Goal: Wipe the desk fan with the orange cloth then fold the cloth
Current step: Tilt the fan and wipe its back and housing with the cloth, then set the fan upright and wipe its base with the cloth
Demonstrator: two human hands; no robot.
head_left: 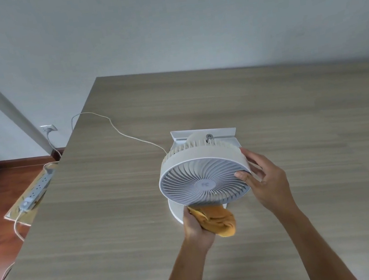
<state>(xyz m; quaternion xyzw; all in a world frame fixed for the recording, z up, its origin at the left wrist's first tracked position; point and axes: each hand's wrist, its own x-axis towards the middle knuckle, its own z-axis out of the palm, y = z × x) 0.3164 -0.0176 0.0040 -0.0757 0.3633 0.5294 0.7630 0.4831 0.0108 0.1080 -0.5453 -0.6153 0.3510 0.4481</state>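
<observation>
**Wiping under the fan head, folding yet to come**

Off the left edge of the bench [95, 223], a grey power strip [35, 193] lies on a board on the reddish wood floor, and a thin pale cord [115, 128] trails from that side across the matt, grey-brown wood-grain top to the back of the fan [204, 179].

The left hand [196, 226] grips the orange cloth [222, 221], bunched into a soft, creased wad, fingers curled round it. The cloth is pushed in under the tilted head, against the round white base just below the grille. By the look of it, this is the wiping step, working the base and the underside; the cloth is far from flat, so the fold is not yet started.

The fan stands near the middle of the bench. It is smooth white plastic: a round drum with a ribbed rim, a front grille of fine curved slats spiralling out from a small hub, and a flat rectangular bracket behind.

The right hand [264, 176] steadies the head, thumb on the grille's edge and fingers curled round the rim.

The next move probably calls for drawing the cloth around the base while the right hand holds the head firm. The slats are narrow, so they would need a thinner edge of cloth than this wad.
</observation>
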